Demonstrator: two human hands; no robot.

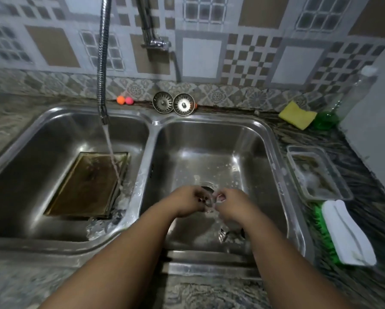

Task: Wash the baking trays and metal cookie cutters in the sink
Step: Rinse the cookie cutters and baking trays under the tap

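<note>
Head-camera view down into a double stainless-steel sink (147, 152) set in a dark, marbled stone counter (365, 197).

Over the drain of the right basin (249, 148), the person's left hand (190, 202) and right hand (232, 205) meet, fingers curled inward. Both pinch a small, pale, shiny metal piece (212, 200), most likely a cookie cutter, though it is too blurred to give a shape. A few more small metal bits lie on the basin floor under the right wrist, mostly hidden.

The cutter is probably light, stiff and thin-edged, and slippery when wet. It looks safest held by its flat outer band, fingertips off the cutting rim.

In the left basin (53, 134) a rectangular, brown-stained metal baking tray (84, 186) lies tilted, its near corner down. Water (112, 159) from a flexible steel tap hose (103, 63) runs onto its right edge. The tray should be rigid and heavier, and is best lifted by its raised rim with both hands.

Behind the sink stand two round metal drain strainers (163, 102) (184, 104), beside an orange ball (120, 99) and a pink ball (129, 100). On the right counter are:

- a yellow sponge (297, 115)
- a clear bottle of green liquid (327, 119)
- a clear plastic tub (307, 148) of soapy water
- a white scrubbing brush with green bristles (345, 233)

The wall is patterned grey and brown tile (200, 59).
</note>
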